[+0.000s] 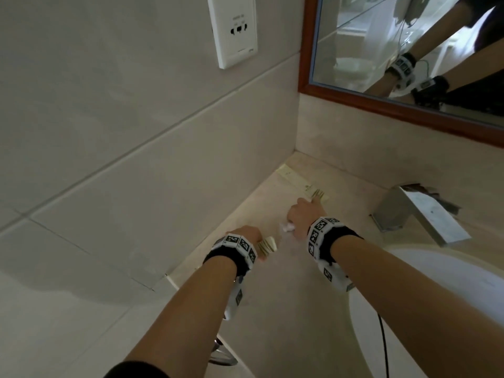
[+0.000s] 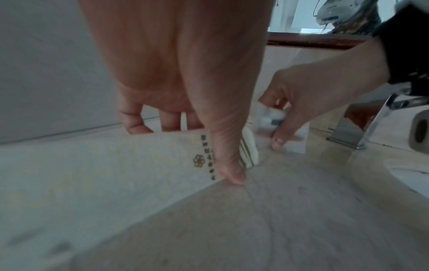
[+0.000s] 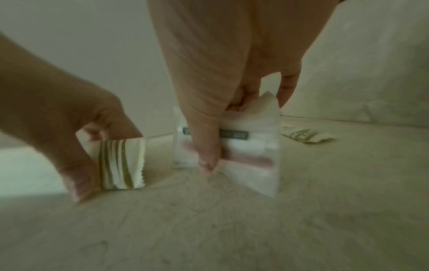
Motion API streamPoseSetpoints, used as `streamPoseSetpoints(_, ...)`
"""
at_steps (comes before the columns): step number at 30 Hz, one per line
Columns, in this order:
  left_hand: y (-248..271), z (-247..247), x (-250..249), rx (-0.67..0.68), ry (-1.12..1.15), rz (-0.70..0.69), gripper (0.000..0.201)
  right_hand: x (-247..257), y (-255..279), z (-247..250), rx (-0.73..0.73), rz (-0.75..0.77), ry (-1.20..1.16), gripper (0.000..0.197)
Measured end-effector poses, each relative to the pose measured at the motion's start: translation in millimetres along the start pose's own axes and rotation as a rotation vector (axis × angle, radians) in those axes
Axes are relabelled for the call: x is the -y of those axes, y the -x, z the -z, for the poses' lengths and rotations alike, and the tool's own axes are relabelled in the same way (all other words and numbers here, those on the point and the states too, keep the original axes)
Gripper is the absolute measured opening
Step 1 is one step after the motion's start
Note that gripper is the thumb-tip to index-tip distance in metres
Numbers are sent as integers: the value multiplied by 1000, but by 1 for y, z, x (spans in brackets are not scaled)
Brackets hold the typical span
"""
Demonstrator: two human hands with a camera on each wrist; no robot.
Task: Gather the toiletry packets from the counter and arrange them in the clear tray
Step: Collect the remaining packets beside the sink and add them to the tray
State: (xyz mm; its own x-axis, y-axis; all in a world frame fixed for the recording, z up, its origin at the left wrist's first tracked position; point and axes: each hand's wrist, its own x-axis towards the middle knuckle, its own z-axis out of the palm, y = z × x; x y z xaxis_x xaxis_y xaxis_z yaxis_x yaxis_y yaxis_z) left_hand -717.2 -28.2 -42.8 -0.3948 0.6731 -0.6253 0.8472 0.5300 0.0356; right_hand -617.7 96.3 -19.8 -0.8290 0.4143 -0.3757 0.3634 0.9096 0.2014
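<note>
My left hand (image 1: pixel 249 237) pinches a cream packet with gold stripes (image 1: pixel 268 245) just above the counter; the left wrist view shows its gold logo (image 2: pixel 202 159) beside my thumb. To its right, my right hand (image 1: pixel 300 214) grips a white see-through packet with a grey label (image 3: pixel 253 146), its lower edge touching the counter. Another cream striped packet (image 1: pixel 305 186) lies flat near the back wall, beyond my right hand, and shows again in the right wrist view (image 3: pixel 306 136). I cannot make out a clear tray in any view.
A chrome faucet (image 1: pixel 417 214) stands to the right over a white basin (image 1: pixel 450 290). The beige counter (image 1: pixel 272 309) ends at a tiled wall on the left. A wood-framed mirror (image 1: pixel 381 105) hangs behind, and a wall socket (image 1: pixel 231 31) sits above the counter.
</note>
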Motion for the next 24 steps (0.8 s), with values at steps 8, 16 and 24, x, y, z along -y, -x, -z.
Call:
streamPoseSetpoints(8, 36, 3, -51, -208, 230, -20, 34, -31, 64, -13, -166, -167, -745, 41)
streamPoseSetpoints(16, 82, 0, -172, -261, 218, -128, 51, -78, 198, -17, -477, -321, -957, 51)
streamPoseSetpoints(24, 125, -25, -331, -233, -62, -482, 36, -172, 343, -90, -718, -536, -1057, 25)
